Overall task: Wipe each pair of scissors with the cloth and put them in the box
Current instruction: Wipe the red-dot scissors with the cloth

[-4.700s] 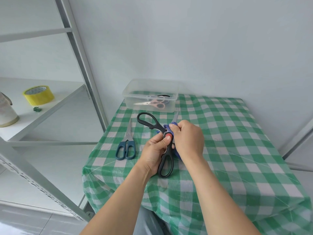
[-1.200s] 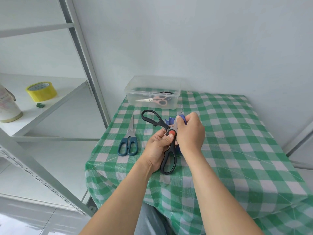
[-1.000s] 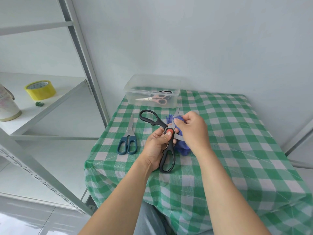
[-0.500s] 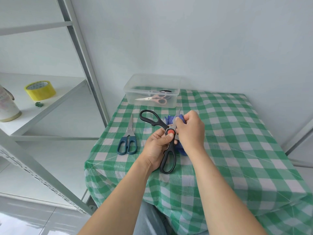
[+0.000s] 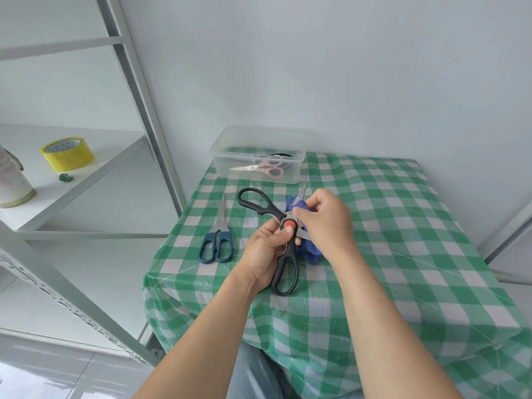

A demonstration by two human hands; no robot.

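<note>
Black-handled scissors (image 5: 283, 266) with a red pivot are spread open above the table. My left hand (image 5: 266, 250) grips them near the pivot, thumb on the red button. My right hand (image 5: 325, 223) holds a crumpled blue cloth (image 5: 309, 250) against the blades, which it mostly hides. Dark blue-handled scissors (image 5: 217, 240) lie shut on the table to the left. A clear plastic box (image 5: 230, 161) at the table's far edge holds pink-handled scissors (image 5: 267, 169) and another dark item.
The table wears a green and white checked cover (image 5: 388, 240). A grey metal shelf rack (image 5: 138, 90) stands to the left, with a yellow tape roll (image 5: 67, 153) and a pale jug (image 5: 11, 182) on it. A white wall is close behind.
My right hand has slid the cloth back and forth along the blades and now sits slightly further right. The left hand has kept its grip on the black scissors.
</note>
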